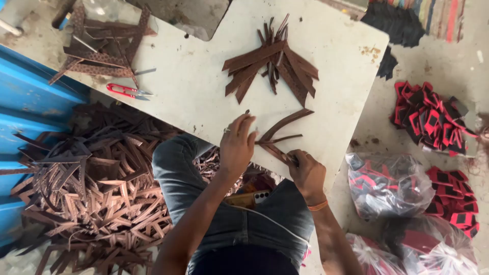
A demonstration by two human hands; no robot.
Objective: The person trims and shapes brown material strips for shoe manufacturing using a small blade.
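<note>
I see the left hand point(237, 147) spread flat, fingers open, pressing on the brown strips point(280, 135) at the near edge of the desk point(193, 86). The right hand point(307, 173) is closed, pinching the lower ends of these strips. 1 red snipper point(127, 91) lies well apart, beyond a strip pile point(272, 63).

Matt brown leather strips point(277, 137), scuffed board point(193, 97)

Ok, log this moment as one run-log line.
left hand: pressing brown strap piece | right hand: gripping its lower end | board: strap pile, red snips | floor: strap heap
</note>
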